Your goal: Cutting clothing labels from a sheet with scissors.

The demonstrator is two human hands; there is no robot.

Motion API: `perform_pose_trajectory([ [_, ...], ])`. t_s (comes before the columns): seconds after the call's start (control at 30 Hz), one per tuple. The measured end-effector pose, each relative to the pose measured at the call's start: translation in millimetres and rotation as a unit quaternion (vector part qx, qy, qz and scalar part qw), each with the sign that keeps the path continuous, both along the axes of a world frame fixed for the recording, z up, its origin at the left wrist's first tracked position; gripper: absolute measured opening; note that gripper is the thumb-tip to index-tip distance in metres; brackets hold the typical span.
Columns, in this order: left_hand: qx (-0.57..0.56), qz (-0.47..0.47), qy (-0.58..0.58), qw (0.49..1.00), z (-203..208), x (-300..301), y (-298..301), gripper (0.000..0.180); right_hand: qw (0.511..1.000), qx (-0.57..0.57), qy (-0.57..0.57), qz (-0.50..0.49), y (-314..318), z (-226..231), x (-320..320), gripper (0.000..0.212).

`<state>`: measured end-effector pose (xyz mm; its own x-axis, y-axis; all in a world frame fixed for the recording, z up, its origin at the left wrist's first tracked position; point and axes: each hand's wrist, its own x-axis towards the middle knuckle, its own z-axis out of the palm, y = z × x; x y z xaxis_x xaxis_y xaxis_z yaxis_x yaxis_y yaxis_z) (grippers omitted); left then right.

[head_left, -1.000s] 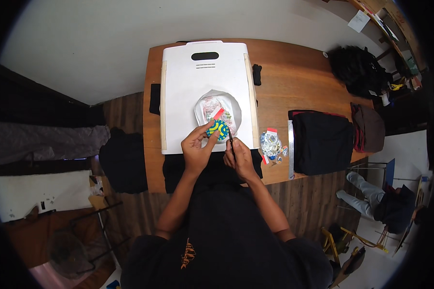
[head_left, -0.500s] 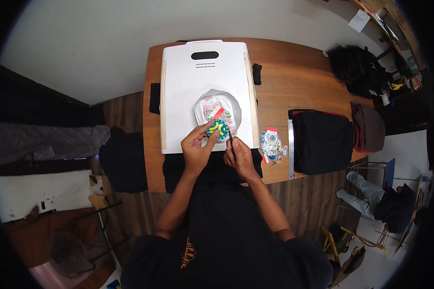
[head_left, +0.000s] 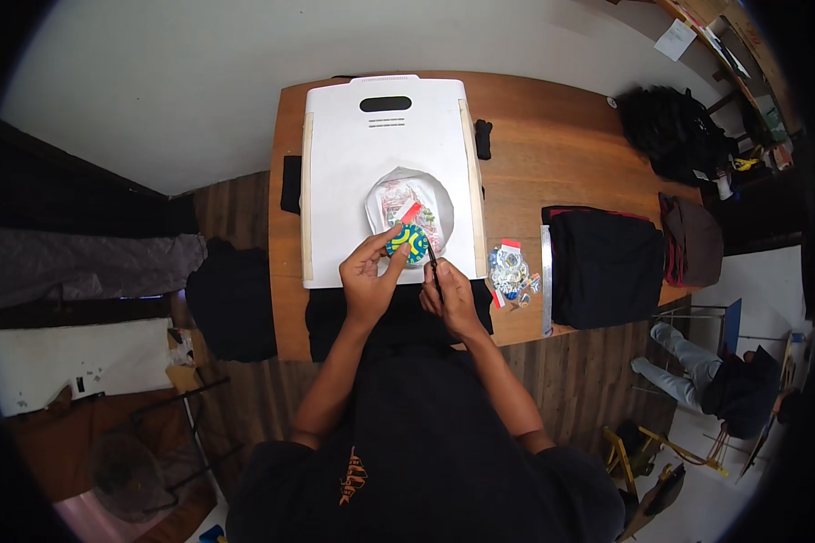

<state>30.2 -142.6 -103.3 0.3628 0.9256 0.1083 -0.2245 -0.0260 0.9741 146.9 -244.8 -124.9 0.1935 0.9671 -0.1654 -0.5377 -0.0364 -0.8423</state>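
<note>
My left hand (head_left: 369,279) pinches a round blue, yellow and green patch (head_left: 407,243), with a red and white tab (head_left: 409,212) beside its upper edge. The fingers of my right hand (head_left: 450,294) are closed round a slim black tool (head_left: 434,264) whose tip meets the patch's right edge; I cannot make out whether it is a cutter or tweezers. Both hands are over the near part of a white plastic panel (head_left: 344,181). Beyond the patch, a round opening in the panel holds printed white material with red and green patterns (head_left: 392,193).
The panel rests on a wooden table (head_left: 543,127). To its right are a pile of patches or stickers (head_left: 509,274), a metal ruler (head_left: 546,281) and folded dark cloth (head_left: 605,269). A black bag (head_left: 675,131) lies at the far right. Another person (head_left: 738,389) sits off to the right.
The black tool and my right fingers have shifted very slightly at the patch's edge. My left hand keeps hold of the patch in nearly the same place.
</note>
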Motion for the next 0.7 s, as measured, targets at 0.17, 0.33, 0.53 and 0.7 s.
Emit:
perform_pose_trajectory([
  [0.17,0.001,-0.002,-0.001,1.000,0.1,-0.1,0.1,0.035,1.000,-0.001,-0.008,-0.002,0.2,2.2,0.4,0.040],
  [0.33,0.007,-0.005,0.004,1.000,-0.8,-0.4,1.0,0.035,1.000,0.002,-0.006,0.000,0.0,1.2,1.1,0.040],
  [0.53,0.011,-0.004,0.003,1.000,0.4,-0.2,1.5,0.035,1.000,0.006,-0.005,0.001,0.1,1.9,1.2,0.039],
  [0.7,-0.005,-0.007,-0.009,1.000,1.3,-0.1,0.6,0.037,1.000,0.008,0.000,0.002,-0.3,0.0,0.6,0.039],
])
